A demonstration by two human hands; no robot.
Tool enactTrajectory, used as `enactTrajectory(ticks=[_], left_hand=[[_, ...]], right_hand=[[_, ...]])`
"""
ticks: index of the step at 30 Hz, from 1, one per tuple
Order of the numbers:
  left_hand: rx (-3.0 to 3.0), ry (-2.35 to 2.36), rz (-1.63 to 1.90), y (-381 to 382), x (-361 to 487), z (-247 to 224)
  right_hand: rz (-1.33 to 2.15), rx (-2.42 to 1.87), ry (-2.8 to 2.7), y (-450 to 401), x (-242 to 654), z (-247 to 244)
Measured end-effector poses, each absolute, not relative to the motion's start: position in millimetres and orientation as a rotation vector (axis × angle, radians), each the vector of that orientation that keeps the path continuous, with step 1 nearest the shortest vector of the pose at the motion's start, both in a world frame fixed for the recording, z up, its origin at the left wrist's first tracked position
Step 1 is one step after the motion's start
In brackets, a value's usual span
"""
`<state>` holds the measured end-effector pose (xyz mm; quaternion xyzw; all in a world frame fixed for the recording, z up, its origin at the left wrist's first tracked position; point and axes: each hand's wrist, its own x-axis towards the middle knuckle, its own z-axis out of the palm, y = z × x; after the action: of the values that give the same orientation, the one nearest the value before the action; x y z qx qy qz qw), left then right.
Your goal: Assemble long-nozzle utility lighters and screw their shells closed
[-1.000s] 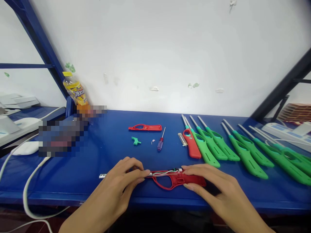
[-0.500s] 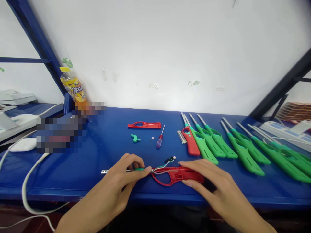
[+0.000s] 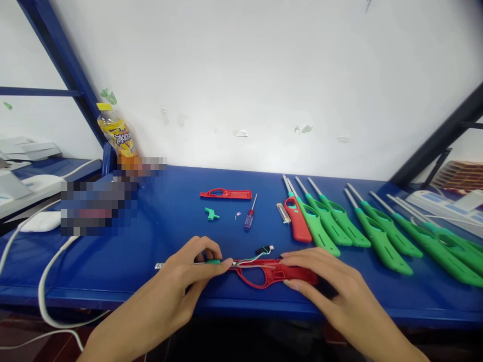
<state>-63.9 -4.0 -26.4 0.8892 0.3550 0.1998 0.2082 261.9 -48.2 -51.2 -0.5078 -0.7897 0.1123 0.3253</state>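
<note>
Far left: bottle [image 3: 119, 138], yellow cap, on the blue bench [image 3: 166, 221]. Metal tube [image 3: 160, 266]: lies roughly level, its tip showing beyond the left hand [image 3: 181, 274]. Left forearm enters from lower left; wrist low, knuckles raised, fingers curled, thumb extended to the right. Thumb and index clamped on the tube near its green collar [image 3: 214, 261]. Above: green trigger piece [image 3: 212, 214], loose; red cover half [image 3: 226, 194]; screwdriver [image 3: 249, 219]. Centre, near the front edge: red half-shell [image 3: 279, 274], inner side up, thin wires [image 3: 247, 261] running to a small black part [image 3: 263, 250] beyond it. Right hand [image 3: 332, 274]: forearm from lower right, palm arched, shell's handle gripped between thumb (near edge) and fingers (far edge). Farther right: whole red lighter [image 3: 300, 226], then green lighters [image 3: 381, 246].
</note>
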Motion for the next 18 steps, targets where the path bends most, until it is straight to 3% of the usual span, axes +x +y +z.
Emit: enactTrajectory(ticks=[9,18], left_hand=[[2.477,1.037,0.601,-2.4,-65.5,-36.2],[2.474,1.07,0.6,-4.7,-63.5,-34.7]], right_hand=[[0.101,-1.361,-2.278,-35.2,253.1,-29.2],[0.225,-1.329,-2.572,6.5,239.3,0.7]])
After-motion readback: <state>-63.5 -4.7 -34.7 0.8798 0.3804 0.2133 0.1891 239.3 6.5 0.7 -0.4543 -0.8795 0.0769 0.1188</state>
